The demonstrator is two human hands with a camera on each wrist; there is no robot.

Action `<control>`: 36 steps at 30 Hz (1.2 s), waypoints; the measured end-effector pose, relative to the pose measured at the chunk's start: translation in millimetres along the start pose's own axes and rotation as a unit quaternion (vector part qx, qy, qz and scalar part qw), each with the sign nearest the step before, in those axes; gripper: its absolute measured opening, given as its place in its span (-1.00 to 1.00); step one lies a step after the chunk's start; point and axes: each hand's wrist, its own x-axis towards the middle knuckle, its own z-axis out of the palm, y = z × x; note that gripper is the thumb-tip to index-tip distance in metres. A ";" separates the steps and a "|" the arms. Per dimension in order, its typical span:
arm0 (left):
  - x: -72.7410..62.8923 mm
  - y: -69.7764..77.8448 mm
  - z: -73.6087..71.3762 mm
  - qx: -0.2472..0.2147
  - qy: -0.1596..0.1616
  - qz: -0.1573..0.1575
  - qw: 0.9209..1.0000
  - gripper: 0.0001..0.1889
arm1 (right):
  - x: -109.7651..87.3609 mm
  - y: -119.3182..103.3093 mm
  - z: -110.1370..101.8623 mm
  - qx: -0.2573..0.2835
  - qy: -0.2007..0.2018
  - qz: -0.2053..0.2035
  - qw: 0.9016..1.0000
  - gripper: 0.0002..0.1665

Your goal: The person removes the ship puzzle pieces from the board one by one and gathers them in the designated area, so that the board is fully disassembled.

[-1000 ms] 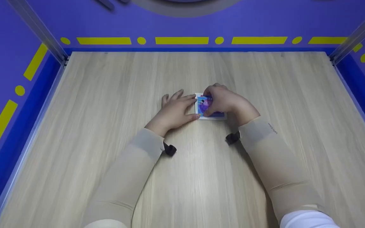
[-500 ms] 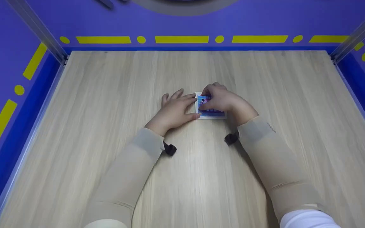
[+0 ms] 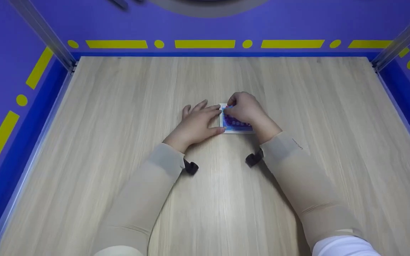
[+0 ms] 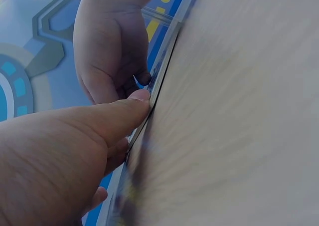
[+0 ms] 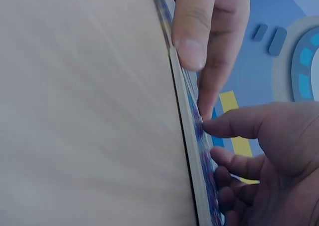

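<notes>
A small flat picture board (image 3: 238,128) with a white border and a blue and purple print lies on the table. Its thin pale edge (image 5: 185,117) shows side-on in the right wrist view. My left hand (image 3: 196,126) rests at the board's left side, fingers spread, with the thumb at the near corner and a fingertip by the far corner. Over the upper part of the print is my right hand (image 3: 247,108), its bent thumb and forefinger close together near the upper left corner. Whether a loose piece sits between them is hidden.
The wood-grain table (image 3: 205,199) spreads round the board on every side. Blue panels (image 3: 205,30) with yellow marks stand along its back and sides. A small black device (image 3: 191,168) is strapped at each wrist.
My right thumb has slid up over the print from the near edge toward the far left corner, drawing close to the forefinger. More of the lower print shows. The left hand stays put.
</notes>
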 end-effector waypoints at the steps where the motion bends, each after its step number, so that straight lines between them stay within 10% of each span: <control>1: 0.1 -0.2 0.2 -0.002 0.000 0.000 1.000 -0.17 | 0.2 -0.7 0.6 -0.001 0.003 0.004 1.000 -0.61; 36: 0.9 0.3 0.8 -0.007 0.008 -0.006 1.000 -0.21 | -1.1 -13.8 6.6 -0.045 0.037 0.042 0.997 -0.59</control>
